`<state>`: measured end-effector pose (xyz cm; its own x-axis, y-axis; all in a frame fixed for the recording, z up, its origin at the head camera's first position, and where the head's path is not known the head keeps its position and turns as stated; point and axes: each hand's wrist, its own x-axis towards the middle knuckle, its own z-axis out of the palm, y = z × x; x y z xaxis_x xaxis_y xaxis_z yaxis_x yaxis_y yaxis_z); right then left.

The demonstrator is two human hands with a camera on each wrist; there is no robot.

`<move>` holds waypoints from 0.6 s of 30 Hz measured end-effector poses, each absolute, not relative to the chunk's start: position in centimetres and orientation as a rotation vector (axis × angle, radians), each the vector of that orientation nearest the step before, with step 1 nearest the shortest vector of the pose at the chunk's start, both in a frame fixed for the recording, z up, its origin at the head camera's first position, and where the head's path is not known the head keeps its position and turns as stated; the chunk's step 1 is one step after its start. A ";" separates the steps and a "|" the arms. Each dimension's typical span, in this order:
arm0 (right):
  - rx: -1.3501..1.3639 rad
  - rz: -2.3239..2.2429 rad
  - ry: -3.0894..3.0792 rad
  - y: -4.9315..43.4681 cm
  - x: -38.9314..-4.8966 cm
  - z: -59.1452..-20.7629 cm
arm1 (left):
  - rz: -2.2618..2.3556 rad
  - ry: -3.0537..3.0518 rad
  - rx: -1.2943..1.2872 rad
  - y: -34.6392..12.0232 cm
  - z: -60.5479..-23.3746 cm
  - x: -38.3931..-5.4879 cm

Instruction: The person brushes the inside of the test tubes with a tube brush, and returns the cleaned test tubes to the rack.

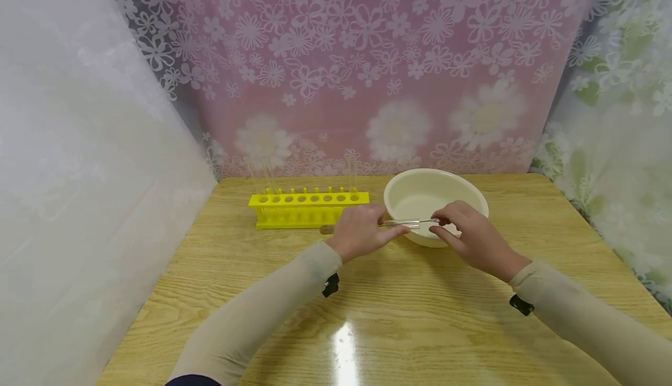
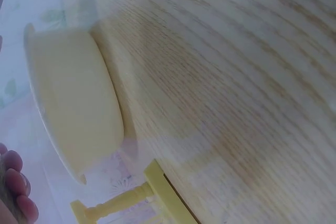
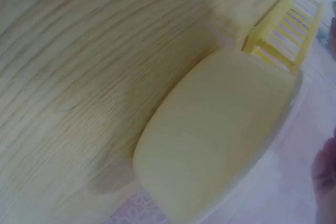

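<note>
My left hand [image 1: 359, 231] grips a clear glass test tube [image 1: 412, 223], held sideways in front of the basin's near rim. Brownish bristles of a tube brush [image 1: 326, 230] show at the tube's left end, beyond the hand. The thin wire handle of the brush comes out of the tube's right end. My right hand [image 1: 475, 240] pinches that wire between thumb and fingers. In the left wrist view only the left fingertips [image 2: 18, 182] appear at the edge. The right fingers [image 3: 324, 166] are at the right edge of the right wrist view.
A cream plastic basin [image 1: 396, 190] stands on the wooden table [image 1: 409, 327] behind and below the hands. To its left is a yellow test tube rack [image 1: 310, 200], with upright glass tubes at both ends. Floral curtains [image 1: 336, 59] hang behind the table.
</note>
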<state>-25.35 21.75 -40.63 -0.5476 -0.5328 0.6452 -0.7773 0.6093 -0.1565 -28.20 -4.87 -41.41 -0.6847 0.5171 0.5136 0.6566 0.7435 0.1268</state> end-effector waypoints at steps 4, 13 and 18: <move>1.119 0.460 -2.115 21.9 -25.6 -40.6 | -0.432 -2.491 -0.888 -4.9 -41.4 -28.2; 1.177 0.504 -2.151 21.9 -25.4 -39.9 | -0.447 -2.455 -0.896 -4.9 -41.4 -28.1; 1.093 0.894 -2.423 21.9 -24.9 -39.8 | -0.442 -2.430 -0.903 -4.9 -41.4 -28.0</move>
